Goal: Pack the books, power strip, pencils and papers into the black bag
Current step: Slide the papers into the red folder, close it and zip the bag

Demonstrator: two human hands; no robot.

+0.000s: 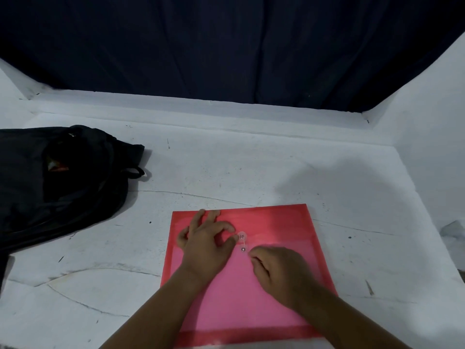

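Two hands rest on the flat pink plastic string-tie envelope (251, 273): left hand (206, 245) fingers spread, right hand (279, 273) fingertips pinched together beside the clasp discs (242, 242).

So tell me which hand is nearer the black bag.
Left. The left hand rests on the pink folder's left part, on the side toward the black bag; the right hand sits further right on the folder.
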